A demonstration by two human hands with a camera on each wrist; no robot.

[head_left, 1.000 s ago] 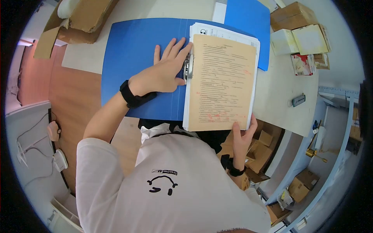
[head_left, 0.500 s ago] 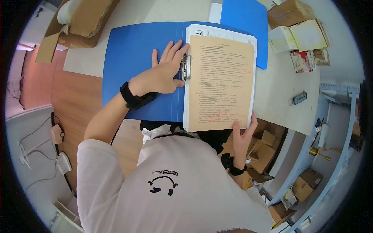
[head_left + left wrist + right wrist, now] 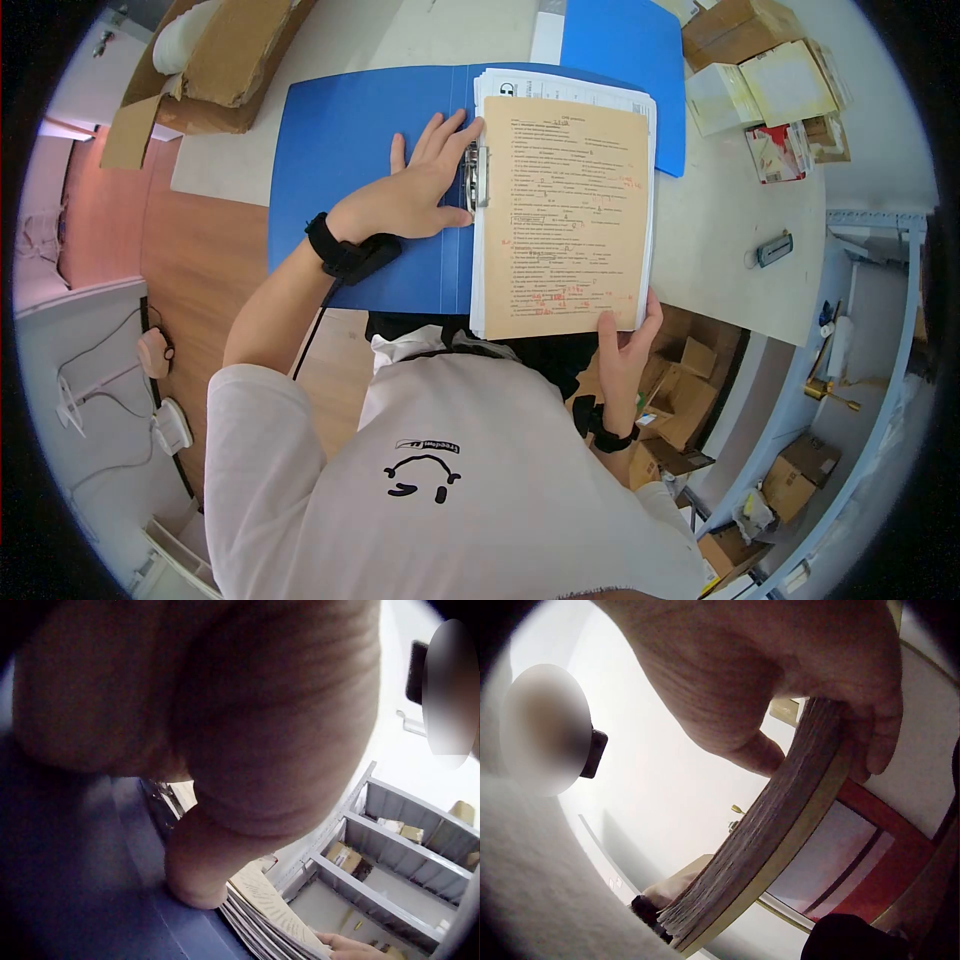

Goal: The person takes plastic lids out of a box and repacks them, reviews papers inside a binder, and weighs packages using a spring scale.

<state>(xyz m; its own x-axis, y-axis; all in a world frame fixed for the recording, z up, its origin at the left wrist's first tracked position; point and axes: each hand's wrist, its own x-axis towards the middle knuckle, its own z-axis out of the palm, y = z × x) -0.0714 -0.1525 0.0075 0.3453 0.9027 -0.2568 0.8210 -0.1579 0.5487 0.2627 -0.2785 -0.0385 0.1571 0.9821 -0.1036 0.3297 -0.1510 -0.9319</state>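
Observation:
A blue ring-style folder [image 3: 330,130] lies spread on the table, with a thick stack of papers [image 3: 780,780] on its right half. Topmost is a tan printed sheet [image 3: 565,215] with red handwritten marks. Beside the metal clip [image 3: 476,175] at the papers' left edge, my left hand [image 3: 405,195] rests flat on the folder, fingers extended and spread, thumb against the spine area. My right hand [image 3: 625,345] grips the lower right corner of the stack, thumb on the top sheet. In the right wrist view its fingers curl round the stack's far side.
A second blue folder [image 3: 625,85] lies behind the stack. Boxes [image 3: 745,35] stand at the back right, and an open cardboard box [image 3: 215,75] at the back left. A small dark object [image 3: 774,250] sits near the table's right edge. Shelves [image 3: 850,330] stand to the right.
The whole head view shifts slightly, folder and papers sitting a little lower and to the left. Both hands keep their places on the folder and stack.

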